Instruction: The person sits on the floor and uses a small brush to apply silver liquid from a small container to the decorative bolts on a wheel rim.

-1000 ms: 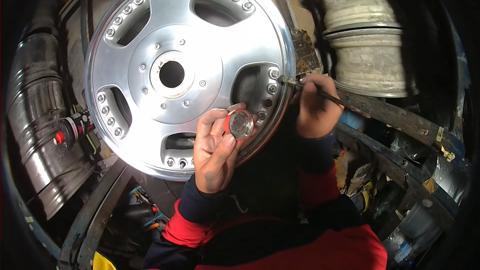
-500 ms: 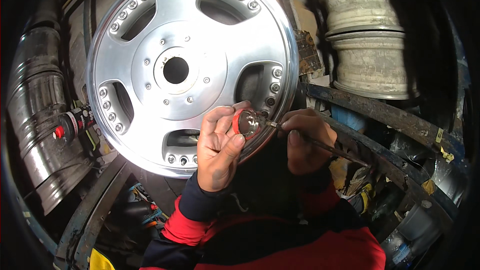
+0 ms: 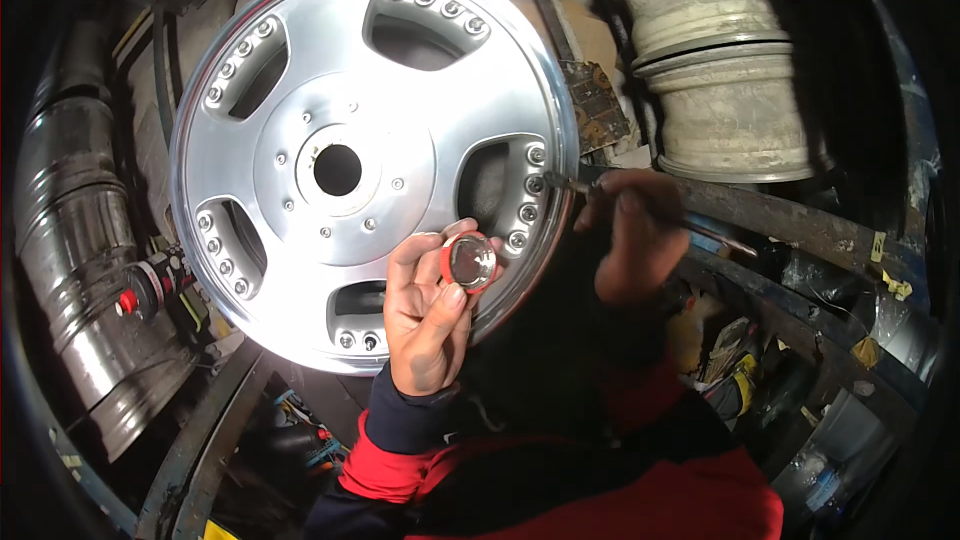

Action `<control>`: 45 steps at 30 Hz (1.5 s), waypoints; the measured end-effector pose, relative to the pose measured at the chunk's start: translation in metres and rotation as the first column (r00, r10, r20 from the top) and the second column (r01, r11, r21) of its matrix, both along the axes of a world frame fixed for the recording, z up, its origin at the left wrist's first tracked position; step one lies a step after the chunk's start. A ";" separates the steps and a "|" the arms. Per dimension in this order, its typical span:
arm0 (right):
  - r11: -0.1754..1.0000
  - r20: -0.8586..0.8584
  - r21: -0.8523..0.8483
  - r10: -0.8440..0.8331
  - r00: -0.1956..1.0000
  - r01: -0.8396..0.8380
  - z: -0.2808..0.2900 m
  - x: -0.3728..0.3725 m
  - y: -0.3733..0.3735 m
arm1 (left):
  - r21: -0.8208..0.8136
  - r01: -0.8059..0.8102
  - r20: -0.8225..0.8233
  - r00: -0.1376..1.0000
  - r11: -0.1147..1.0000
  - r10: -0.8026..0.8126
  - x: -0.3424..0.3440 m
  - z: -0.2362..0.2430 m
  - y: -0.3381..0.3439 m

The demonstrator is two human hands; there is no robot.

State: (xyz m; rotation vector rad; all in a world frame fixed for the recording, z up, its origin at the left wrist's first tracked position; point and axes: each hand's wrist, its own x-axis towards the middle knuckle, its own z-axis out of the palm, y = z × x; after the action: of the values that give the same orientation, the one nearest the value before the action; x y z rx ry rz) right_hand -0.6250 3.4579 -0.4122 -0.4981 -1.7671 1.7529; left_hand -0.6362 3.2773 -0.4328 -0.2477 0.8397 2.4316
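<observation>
A silver alloy wheel (image 3: 385, 195) lies face up before me, with bolts set along its spoke openings. My left hand (image 3: 425, 335) is closed on a small red-rimmed cap (image 3: 470, 262), its hollow side up with something dark and shiny inside, held over the wheel's lower right edge. In my right hand (image 3: 640, 240), blurred by motion, is a thin brush (image 3: 720, 233) with a long handle. The brush's dark tip is at a bolt (image 3: 536, 183) on the wheel's right side; whether it touches cannot be made out.
Stacked wheel barrels (image 3: 720, 105) stand at the far right, and shiny ones (image 3: 85, 230) line the left. A black bottle with a red cap (image 3: 150, 285) lies left of the wheel. Worn metal bars (image 3: 800, 230) run along the right, with plastic-wrapped things beneath.
My right hand has moved the brush from beside the red cap up to a bolt at the wheel's right. My left hand with the cap has shifted slightly left in view.
</observation>
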 end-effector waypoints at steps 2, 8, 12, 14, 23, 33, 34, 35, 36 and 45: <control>0.985 0.054 0.173 -0.008 0.998 -0.002 -0.012 -0.002 0.010 | -0.019 0.007 0.007 1.000 1.000 -0.007 0.000 0.002 0.000; 0.916 0.137 0.401 -0.040 0.990 -0.018 -0.035 -0.007 0.018 | -0.026 0.007 0.008 1.000 1.000 -0.007 0.001 0.001 0.000; 0.866 0.128 0.500 -0.071 0.989 -0.003 -0.039 -0.009 0.018 | 0.004 0.003 0.008 1.000 1.000 -0.003 0.001 0.002 0.000; 0.848 0.146 0.529 -0.088 0.985 -0.003 -0.035 -0.010 0.017 | 0.058 -0.007 0.016 1.000 0.998 0.006 0.000 0.001 0.000; 0.855 0.205 0.517 -0.076 0.976 -0.041 -0.034 -0.006 0.019 | 0.055 0.001 0.014 1.000 0.998 -0.002 0.000 0.000 0.000; 0.849 0.170 0.529 -0.106 0.980 0.000 -0.034 -0.006 0.019 | 0.055 0.006 0.008 1.000 0.998 -0.007 0.000 0.001 0.001; 0.856 0.173 0.517 -0.097 0.980 -0.007 -0.034 -0.006 0.020 | 0.056 0.007 0.008 1.000 0.998 -0.008 0.000 0.001 0.001; 0.863 0.176 0.505 -0.087 0.981 -0.014 -0.034 -0.006 0.020 | 0.055 0.008 0.009 1.000 0.998 -0.008 0.000 0.001 0.002; 0.870 0.178 0.492 -0.077 0.981 -0.021 -0.033 -0.005 0.020 | 0.055 0.009 0.009 1.000 0.998 -0.010 0.000 0.001 0.002; 0.822 0.164 0.570 -0.097 0.982 -0.013 -0.036 -0.006 0.020 | 0.056 0.012 0.015 1.000 0.998 -0.013 0.000 0.001 0.002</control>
State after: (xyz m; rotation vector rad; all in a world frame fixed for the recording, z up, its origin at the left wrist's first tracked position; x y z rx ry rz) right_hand -0.6310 3.4782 -0.4480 -0.4415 -2.2699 1.0788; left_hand -0.6364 3.2796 -0.4316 -0.2394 0.7632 2.4344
